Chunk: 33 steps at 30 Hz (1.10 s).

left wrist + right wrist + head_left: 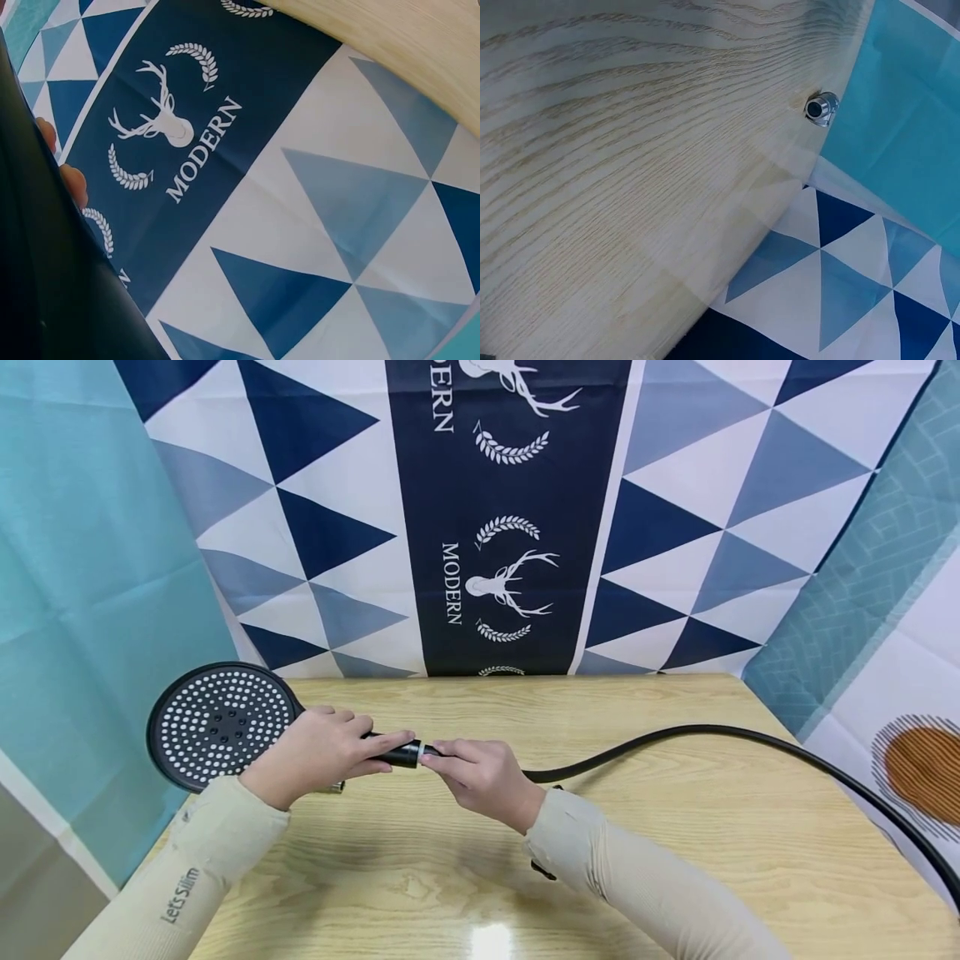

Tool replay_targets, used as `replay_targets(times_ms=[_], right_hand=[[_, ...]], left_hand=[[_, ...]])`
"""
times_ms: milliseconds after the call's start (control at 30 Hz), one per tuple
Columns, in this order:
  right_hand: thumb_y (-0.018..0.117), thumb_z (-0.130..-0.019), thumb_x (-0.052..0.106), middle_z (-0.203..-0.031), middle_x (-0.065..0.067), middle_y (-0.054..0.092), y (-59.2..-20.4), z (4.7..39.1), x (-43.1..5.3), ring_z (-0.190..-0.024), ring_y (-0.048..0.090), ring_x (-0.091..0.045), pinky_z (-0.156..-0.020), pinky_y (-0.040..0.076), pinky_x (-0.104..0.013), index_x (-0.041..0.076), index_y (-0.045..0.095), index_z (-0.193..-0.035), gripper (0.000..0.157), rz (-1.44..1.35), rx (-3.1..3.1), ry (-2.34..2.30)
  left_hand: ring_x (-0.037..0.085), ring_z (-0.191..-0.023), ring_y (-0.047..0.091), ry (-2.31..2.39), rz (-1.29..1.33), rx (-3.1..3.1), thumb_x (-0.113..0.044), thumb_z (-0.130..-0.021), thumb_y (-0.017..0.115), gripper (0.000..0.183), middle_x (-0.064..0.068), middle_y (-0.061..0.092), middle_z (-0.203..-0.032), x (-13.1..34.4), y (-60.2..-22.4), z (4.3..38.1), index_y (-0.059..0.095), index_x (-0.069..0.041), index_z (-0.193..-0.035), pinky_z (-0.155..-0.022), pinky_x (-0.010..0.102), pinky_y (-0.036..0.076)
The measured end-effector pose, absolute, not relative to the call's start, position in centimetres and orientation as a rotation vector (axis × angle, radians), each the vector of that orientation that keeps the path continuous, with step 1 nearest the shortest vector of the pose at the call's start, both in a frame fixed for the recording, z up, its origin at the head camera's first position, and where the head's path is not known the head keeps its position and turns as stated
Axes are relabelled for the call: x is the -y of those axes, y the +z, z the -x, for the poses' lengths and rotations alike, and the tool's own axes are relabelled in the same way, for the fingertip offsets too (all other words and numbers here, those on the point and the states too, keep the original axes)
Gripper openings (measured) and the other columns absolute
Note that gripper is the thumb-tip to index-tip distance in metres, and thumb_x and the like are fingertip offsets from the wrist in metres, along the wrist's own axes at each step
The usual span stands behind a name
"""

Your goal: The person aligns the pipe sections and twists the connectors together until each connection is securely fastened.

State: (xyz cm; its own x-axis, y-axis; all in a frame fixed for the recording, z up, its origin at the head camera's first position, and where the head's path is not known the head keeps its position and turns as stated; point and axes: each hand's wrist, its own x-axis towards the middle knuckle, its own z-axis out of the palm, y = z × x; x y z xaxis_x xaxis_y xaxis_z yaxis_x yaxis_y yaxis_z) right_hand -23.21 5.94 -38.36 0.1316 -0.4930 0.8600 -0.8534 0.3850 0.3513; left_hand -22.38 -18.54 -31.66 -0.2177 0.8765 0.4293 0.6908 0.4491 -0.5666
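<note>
Shower head (225,727) at left, over the table (420,877), its handle (405,755) gripped by the curled left hand (322,752). The right hand (480,777) pinches the hose (705,729) end, brought to the handle; whether tightening remains, I cannot tell. Pale wood bears a metal fitting (821,109); patterned cloth (502,485) hangs behind.

We are looking at a small tabletop nook screened with cloth; whether it is belonging to a home, a studio or a workshop, we are not managing to tell. Behind the pale wood-grain table (750,827) we are seeing a patterned cloth (510,485) of blue and white triangles, its dark band showing stag heads and the word MODERN. A teal cloth (112,568) is covering the left side, and a teal-and-white cloth (900,652) with a brown disc is hanging at our right.
</note>
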Motion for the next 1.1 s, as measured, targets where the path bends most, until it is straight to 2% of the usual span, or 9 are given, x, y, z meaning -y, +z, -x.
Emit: replay_targets(times_ms=[167,300,433,500,700,767,833,933,1100], right_hand=[[0.05,-0.098,0.011,-0.083,-0.009,0.068,-38.3,23.2,-6.0,-0.072,0.07,-0.015,-0.067,0.054,-0.02,0.003,0.073,-0.093,0.024,-1.265,1.536,0.419],[0.065,-0.088,0.005,-0.084,-0.009,0.069,-38.4,23.2,-6.2,-0.073,0.07,-0.015,-0.067,0.054,-0.021,0.0,0.073,-0.094,0.011,-1.278,1.561,0.43],[0.081,-0.07,-0.002,-0.085,-0.01,0.068,-38.3,23.0,-6.2,-0.075,0.07,-0.016,-0.069,0.053,-0.019,-0.002,0.072,-0.096,0.028,-1.293,1.636,0.507],[0.083,-0.066,-0.003,-0.085,-0.011,0.068,-38.2,22.9,-6.2,-0.076,0.07,-0.017,-0.071,0.053,-0.018,-0.004,0.072,-0.096,0.032,-1.302,1.692,0.583],[0.081,-0.068,-0.006,-0.087,-0.012,0.069,-38.2,22.7,-6.1,-0.075,0.069,-0.016,-0.068,0.051,-0.014,-0.006,0.073,-0.096,0.03,-1.318,1.747,0.772],[0.08,-0.07,-0.005,-0.087,-0.013,0.069,-38.3,22.9,-6.1,-0.074,0.069,-0.017,-0.066,0.052,-0.016,-0.006,0.072,-0.095,0.027,-1.323,1.69,0.774],[0.076,-0.077,-0.001,-0.087,-0.014,0.069,-38.5,23.1,-6.3,-0.072,0.068,-0.017,-0.064,0.053,-0.018,-0.004,0.072,-0.094,0.018,-1.328,1.609,0.743],[0.065,-0.087,0.005,-0.088,-0.014,0.068,-38.6,23.3,-6.5,-0.073,0.069,-0.018,-0.066,0.055,-0.022,-0.002,0.072,-0.092,0.01,-1.343,1.513,0.648],[0.053,-0.093,0.007,-0.088,-0.011,0.067,-38.4,23.2,-6.9,-0.07,0.069,-0.016,-0.066,0.055,-0.022,0.005,0.072,-0.087,0.02,-1.37,1.457,0.43]], left_hand=[[0.014,-0.046,0.043,0.34,1.315,1.98,-0.048,-0.103,0.014,0.058,0.001,0.049,-0.061,18.5,-31.7,22.5,0.064,-0.024,-0.12,-0.041,0.026,0.036],[0.014,-0.046,0.044,0.348,1.328,1.97,-0.048,-0.104,0.019,0.052,0.0,0.049,-0.061,18.5,-31.7,22.7,0.063,-0.024,-0.118,-0.041,0.027,0.037],[0.014,-0.046,0.044,0.356,1.335,1.969,-0.048,-0.104,0.023,0.048,0.001,0.05,-0.062,18.5,-31.5,22.8,0.063,-0.025,-0.118,-0.041,0.027,0.037],[0.014,-0.046,0.044,0.358,1.338,1.966,-0.048,-0.104,0.026,0.046,0.001,0.05,-0.062,18.5,-31.5,22.8,0.062,-0.025,-0.118,-0.041,0.027,0.037],[0.014,-0.046,0.043,0.354,1.341,1.966,-0.048,-0.103,0.027,0.044,0.001,0.049,-0.062,18.5,-31.5,22.7,0.062,-0.025,-0.118,-0.041,0.026,0.037],[0.014,-0.046,0.044,0.359,1.336,1.971,-0.048,-0.101,0.037,0.039,0.001,0.05,-0.063,18.4,-31.4,22.6,0.063,-0.025,-0.119,-0.041,0.026,0.037],[0.014,-0.047,0.045,0.368,1.332,1.977,-0.048,-0.096,0.052,0.034,0.001,0.05,-0.063,18.2,-31.3,22.5,0.064,-0.026,-0.119,-0.042,0.026,0.037],[0.014,-0.047,0.045,0.385,1.332,1.977,-0.047,-0.084,0.068,0.041,0.001,0.052,-0.064,17.8,-31.1,22.4,0.065,-0.027,-0.12,-0.042,0.026,0.037],[0.015,-0.048,0.047,0.396,1.349,1.982,-0.049,-0.087,0.063,0.039,0.001,0.053,-0.066,17.7,-30.9,22.1,0.066,-0.027,-0.12,-0.044,0.027,0.039]])
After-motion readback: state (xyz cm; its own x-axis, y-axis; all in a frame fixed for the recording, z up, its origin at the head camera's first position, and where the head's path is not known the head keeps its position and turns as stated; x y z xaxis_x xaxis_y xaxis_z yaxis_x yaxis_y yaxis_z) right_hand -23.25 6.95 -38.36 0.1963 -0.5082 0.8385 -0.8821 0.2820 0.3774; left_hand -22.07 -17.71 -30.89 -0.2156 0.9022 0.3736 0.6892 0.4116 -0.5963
